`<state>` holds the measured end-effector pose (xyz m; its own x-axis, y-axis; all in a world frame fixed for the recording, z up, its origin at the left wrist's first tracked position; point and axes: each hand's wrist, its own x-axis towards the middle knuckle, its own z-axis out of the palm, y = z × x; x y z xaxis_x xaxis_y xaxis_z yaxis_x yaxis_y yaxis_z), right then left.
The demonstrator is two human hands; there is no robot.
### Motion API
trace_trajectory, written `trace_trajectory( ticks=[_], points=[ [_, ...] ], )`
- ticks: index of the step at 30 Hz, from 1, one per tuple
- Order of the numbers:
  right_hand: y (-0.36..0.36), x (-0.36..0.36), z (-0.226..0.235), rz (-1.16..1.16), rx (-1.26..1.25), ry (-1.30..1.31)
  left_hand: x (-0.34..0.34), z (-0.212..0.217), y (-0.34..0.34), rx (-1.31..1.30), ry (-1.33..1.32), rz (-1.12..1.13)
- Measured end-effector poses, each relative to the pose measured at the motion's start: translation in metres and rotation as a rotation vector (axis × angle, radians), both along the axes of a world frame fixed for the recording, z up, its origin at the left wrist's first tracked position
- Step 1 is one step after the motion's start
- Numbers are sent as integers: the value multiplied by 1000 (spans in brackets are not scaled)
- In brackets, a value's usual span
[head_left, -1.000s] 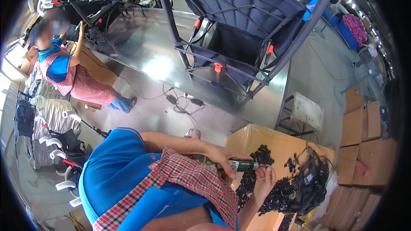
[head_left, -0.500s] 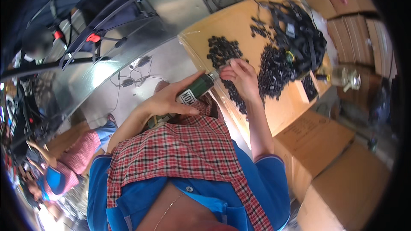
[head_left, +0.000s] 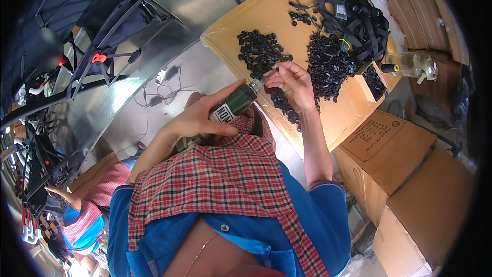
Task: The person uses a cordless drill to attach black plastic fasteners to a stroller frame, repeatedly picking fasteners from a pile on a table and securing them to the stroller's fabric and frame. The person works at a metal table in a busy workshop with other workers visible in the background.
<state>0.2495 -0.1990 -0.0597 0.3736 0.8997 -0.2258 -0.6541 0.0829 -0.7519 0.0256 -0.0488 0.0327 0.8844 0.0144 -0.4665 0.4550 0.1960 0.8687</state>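
Your view has swung lower; your left hand [head_left: 197,120] grips the dark green cylindrical power screwdriver [head_left: 230,107], right hand [head_left: 296,86] pinching a small black plastic part [head_left: 277,71] at its tip above the cardboard-topped bench [head_left: 230,25].

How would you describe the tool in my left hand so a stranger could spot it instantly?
Start at the tan cardboard worktop strewn with small black plastic parts. Just before its near edge, the left hand holds a dark green cylindrical power screwdriver. Its silver tip meets the right hand; nothing else nearby is green.
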Motion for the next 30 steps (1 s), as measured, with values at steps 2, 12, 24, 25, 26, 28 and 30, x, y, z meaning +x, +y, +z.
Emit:
trace_trajectory(
  ticks=[2,12,24,25,26,28,30],
  points=[
    [-2,-1,-1,-16,18,0,5,11,3,-62,142,-26],
    [-4,1,-1,-16,69,89,10,6,-3,52,-46,-6],
    [-7,3,-1,30,66,72,7,0,-2,-13,-72,9],
    [-7,0,-2,18,110,123,7,0,-4,-79,-78,33],
    [-9,0,0,-1,42,-1,7,-1,-4,-110,-95,40],
    [-12,3,7,-37,-92,-250,5,-3,-2,-139,-138,38],
    [-18,36,-3,-187,-301,-648,2,-4,0,-161,-148,32]
  ],
)
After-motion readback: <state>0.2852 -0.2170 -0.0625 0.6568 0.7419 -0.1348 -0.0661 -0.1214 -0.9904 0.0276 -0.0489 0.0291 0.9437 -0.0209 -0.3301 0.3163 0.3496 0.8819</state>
